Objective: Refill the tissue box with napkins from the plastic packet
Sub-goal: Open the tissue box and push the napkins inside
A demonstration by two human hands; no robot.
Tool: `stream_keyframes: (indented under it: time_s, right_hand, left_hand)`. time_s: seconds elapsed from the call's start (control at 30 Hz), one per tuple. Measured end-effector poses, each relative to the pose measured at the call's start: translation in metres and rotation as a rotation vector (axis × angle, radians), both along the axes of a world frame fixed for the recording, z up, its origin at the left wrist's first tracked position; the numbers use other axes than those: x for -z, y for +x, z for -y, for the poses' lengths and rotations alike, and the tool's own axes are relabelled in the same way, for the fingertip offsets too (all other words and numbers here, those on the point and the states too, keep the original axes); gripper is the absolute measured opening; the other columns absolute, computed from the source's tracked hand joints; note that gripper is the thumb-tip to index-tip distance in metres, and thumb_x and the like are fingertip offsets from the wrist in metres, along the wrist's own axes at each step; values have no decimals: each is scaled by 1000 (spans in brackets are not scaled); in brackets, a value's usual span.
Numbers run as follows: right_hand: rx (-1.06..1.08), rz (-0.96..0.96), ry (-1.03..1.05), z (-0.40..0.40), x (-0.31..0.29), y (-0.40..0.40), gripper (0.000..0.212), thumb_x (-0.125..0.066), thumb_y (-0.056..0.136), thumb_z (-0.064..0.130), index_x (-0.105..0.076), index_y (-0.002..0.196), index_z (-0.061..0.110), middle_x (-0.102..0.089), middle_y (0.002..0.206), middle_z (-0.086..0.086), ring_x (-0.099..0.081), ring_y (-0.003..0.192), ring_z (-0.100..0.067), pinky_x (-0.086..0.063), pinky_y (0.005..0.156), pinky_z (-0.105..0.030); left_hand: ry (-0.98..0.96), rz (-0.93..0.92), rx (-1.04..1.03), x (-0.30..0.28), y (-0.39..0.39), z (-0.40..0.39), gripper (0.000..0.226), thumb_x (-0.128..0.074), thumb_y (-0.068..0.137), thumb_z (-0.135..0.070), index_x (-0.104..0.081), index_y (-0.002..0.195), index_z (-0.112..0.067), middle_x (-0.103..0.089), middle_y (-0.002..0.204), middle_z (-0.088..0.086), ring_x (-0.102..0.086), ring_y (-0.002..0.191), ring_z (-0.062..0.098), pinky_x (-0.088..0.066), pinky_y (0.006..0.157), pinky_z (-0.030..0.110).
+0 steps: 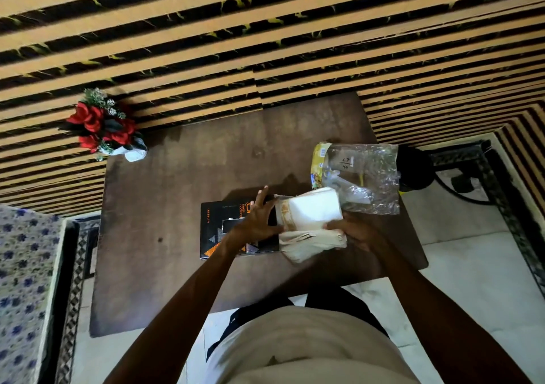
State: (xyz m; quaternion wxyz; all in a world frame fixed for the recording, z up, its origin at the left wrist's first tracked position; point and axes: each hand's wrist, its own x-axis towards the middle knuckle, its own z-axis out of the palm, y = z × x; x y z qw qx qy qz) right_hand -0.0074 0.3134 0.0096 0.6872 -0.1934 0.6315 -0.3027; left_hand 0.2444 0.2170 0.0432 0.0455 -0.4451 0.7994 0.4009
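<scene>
A black tissue box (216, 227) with orange print lies flat on the brown table (177, 207). My left hand (256, 224) rests on the box's right end, fingers spread against a stack of white napkins (312, 209). My right hand (354, 233) grips that stack from the near right side; its lower part fans out in folded layers (309, 243). The stack is held tilted just right of the box. The clear plastic packet (362, 177) with a yellow printed edge lies crumpled on the table behind the napkins.
A pot of red artificial flowers (103, 127) stands at the table's far left corner against the striped wall. A black round object (413, 168) sits on the floor beyond the packet. A blue flowered cloth (23, 280) lies at the left.
</scene>
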Motion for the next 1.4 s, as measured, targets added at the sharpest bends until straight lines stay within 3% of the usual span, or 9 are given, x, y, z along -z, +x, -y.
stream_keyframes:
  time_s: [0.17, 0.27, 0.6, 0.77, 0.87, 0.93, 1.1, 1.2, 1.4]
  right_hand:
    - [119, 53, 37, 6, -7, 9, 21, -52, 91, 3, -61, 108, 11, -75, 73, -2, -70, 58, -13, -53, 43, -25]
    - [223, 130, 107, 0, 1, 8, 19, -41, 98, 12, -60, 98, 9, -75, 62, 1, -69, 50, -11, -51, 40, -22]
    - [-11, -66, 44, 9, -14, 30, 25, -51, 94, 6, -60, 115, 16, -68, 97, -9, -70, 68, -12, -61, 66, -31]
    - [-131, -99, 37, 6, -22, 23, 47, -60, 87, 10, -50, 134, 12, -60, 126, -13, -61, 110, -29, -50, 99, -47]
    - [-212, -236, -12, 27, -23, 34, 64, -66, 78, 50, -51, 131, 18, -58, 134, -14, -61, 112, -30, -49, 99, -52]
    - [-92, -237, -6, 35, -17, 33, 113, -64, 44, 86, -51, 131, 16, -56, 133, -12, -58, 114, -31, -46, 103, -48]
    - [-171, -329, -161, 30, 10, 14, 58, -66, 83, -3, -42, 137, -2, -51, 129, -9, -54, 113, -26, -36, 110, -56]
    - [-172, -363, -158, 32, 31, 7, 91, -91, 60, 25, -45, 137, 9, -54, 134, -2, -54, 119, -22, -41, 108, -44]
    - [-36, -207, -95, 26, 0, 20, 63, -80, 72, 3, -51, 129, 7, -65, 120, -10, -67, 98, -19, -57, 71, -28]
  left_hand:
    - [-67, -134, -142, -1, 6, -5, 59, -68, 86, -21, -44, 139, -15, -23, 158, 13, -21, 147, 29, -28, 119, 44]
    - [-126, -202, -138, 3, 9, -10, 48, -63, 87, -19, -49, 133, -16, -34, 150, 15, -28, 144, 30, -31, 117, 45]
    - [-174, -47, -103, 10, -6, -20, 37, -43, 95, -29, -69, 113, -9, -19, 158, 18, -5, 148, 41, -10, 120, 59]
    - [-141, -75, -204, 5, -9, -10, 23, -56, 91, -17, -63, 109, -3, -34, 149, 20, -33, 141, 33, -30, 113, 32]
    - [-150, -37, -210, -1, -9, -11, 26, -59, 91, -25, -68, 108, -7, -34, 152, 14, -44, 134, 29, -36, 107, 27]
    - [-157, -16, -188, -2, -7, -14, 30, -56, 93, -32, -71, 108, -10, -28, 156, 10, -44, 134, 27, -37, 107, 28]
    - [-128, 0, -88, 4, -9, -15, 30, -65, 87, -39, -77, 85, -12, -20, 160, 10, -14, 147, 38, -23, 119, 51]
    - [-168, 106, 76, 4, -10, -21, 29, -71, 80, -39, -75, 89, -12, -2, 164, 4, 15, 146, 45, 2, 117, 65]
    - [-232, 124, 112, 13, -13, -31, 47, -76, 71, -46, -68, 107, -17, 11, 163, 1, 28, 142, 44, 20, 111, 60]
